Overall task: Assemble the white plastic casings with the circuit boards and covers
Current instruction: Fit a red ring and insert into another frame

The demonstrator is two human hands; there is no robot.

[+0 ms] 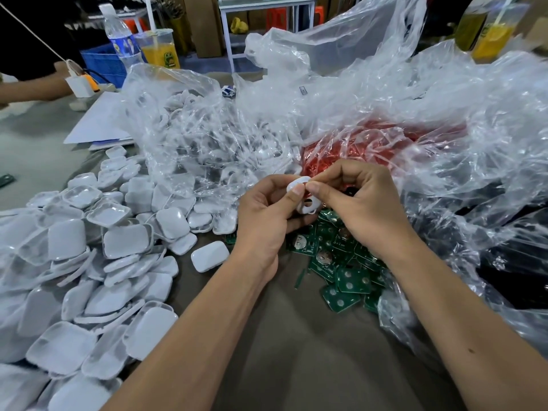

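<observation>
While both my hands meet above the workbench, my left hand [264, 215] and my right hand [353, 203] pinch one white plastic casing [305, 197] between curled fingers and thumbs, the two thumb tips touching on its upper edge; a round hole shows in the casing's lower part. Directly beneath my hands lies a loose heap of green circuit boards [335, 262], several showing round silver cells, spread over the grey-brown table surface [296, 351]. One closed white case [210, 256] sits alone just left of my left wrist. A large pile of white covers [89, 262] fills the left side of the table, some spilling out of a crumpled clear plastic bag [207, 129]. Behind my hands, more clear plastic [444, 129] wraps a mass of red parts [355, 143]. At the far left edge stand a water bottle [120, 34] and a cup of orange drink [160, 48] beside a blue crate [102, 63], near another person's forearm [32, 87]
</observation>
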